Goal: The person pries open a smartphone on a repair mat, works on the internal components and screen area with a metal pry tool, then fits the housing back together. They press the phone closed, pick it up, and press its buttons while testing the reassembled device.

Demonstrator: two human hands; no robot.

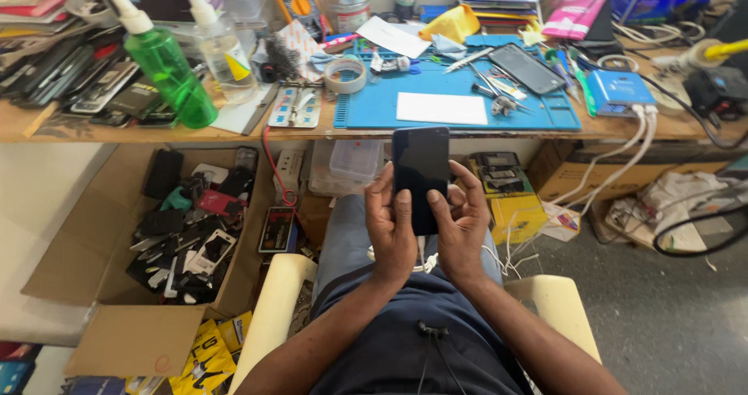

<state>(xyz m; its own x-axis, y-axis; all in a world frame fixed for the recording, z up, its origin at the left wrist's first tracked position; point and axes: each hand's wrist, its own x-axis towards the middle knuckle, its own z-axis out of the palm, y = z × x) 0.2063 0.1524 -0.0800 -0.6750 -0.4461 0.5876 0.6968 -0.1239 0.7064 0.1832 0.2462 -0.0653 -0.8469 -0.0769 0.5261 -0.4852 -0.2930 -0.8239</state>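
Both hands, left hand (392, 227) and right hand (461, 227), are gripping one dark phone (421, 173) upright over my lap, near side of the blue mat (374, 111) on the surface (47, 128).

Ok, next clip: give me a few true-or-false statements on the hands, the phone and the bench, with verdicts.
1. Both hands hold the dark rectangular phone. True: left hand and right hand grip its lower half.
2. The phone's screen is lit. False: it is dark.
3. A green translucent spray bottle stands on the wooden bench. True.
4. The blue rubber work mat is bare. False: a white rectangular card and tools lie on it.
5. The brown cardboard box of parts sits on the bench. False: it is below.
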